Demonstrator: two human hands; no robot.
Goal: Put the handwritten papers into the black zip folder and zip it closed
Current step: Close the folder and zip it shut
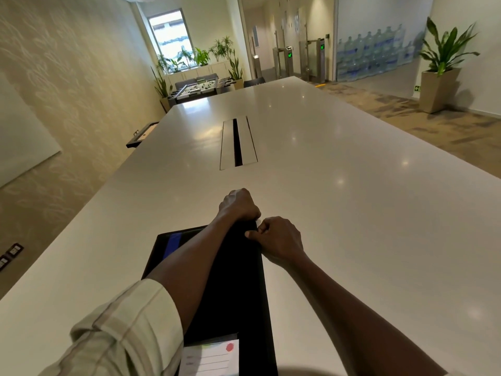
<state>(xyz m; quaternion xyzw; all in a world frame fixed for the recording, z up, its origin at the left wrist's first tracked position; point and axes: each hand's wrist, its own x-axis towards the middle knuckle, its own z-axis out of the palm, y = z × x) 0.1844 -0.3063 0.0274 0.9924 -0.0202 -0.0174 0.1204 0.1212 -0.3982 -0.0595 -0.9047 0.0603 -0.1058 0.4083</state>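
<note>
The black zip folder [233, 289] lies flat on the white table [352, 213] in front of me, long side pointing away. It has a blue stripe near its far left corner and a white label with a red dot at its near end. My left hand [238, 203] is closed in a fist on the folder's far right corner. My right hand [279, 240] pinches something small at the folder's right edge just below that corner, likely the zip pull. A sliver of white shows between the two hands. No handwritten papers are in sight.
A cable hatch [238, 142] with a dark slot is set into the table further away. A wall runs along the left. A potted plant [442, 69] stands at the far right on the floor.
</note>
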